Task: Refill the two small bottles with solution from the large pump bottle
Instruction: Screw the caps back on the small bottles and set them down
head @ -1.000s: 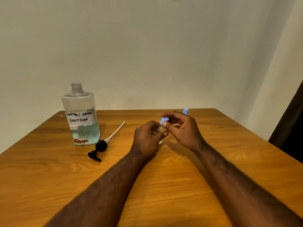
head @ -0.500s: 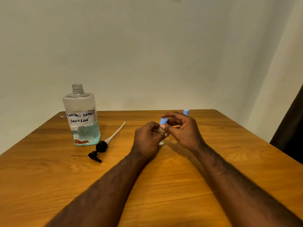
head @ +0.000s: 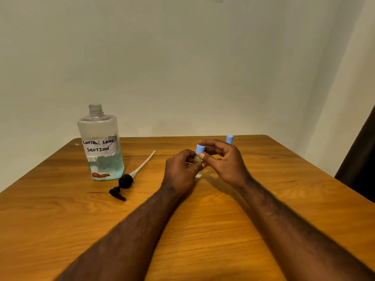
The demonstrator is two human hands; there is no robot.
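Left hand (head: 180, 169) grips a small bottle (head: 198, 174), right hand (head: 223, 161) pinches its cap (head: 199, 149); pump (head: 125, 183) already out, pouring seemingly pending.

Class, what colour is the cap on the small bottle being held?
Light blue cap, clearest in the head view.

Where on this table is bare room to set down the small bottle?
Bare: the table between the forearms, and right of the right forearm. Crowded: far left, with large bottle and pump; behind the right hand, the second small bottle.

wooden table (head: 223, 230), pale plain wall (head: 182, 57)
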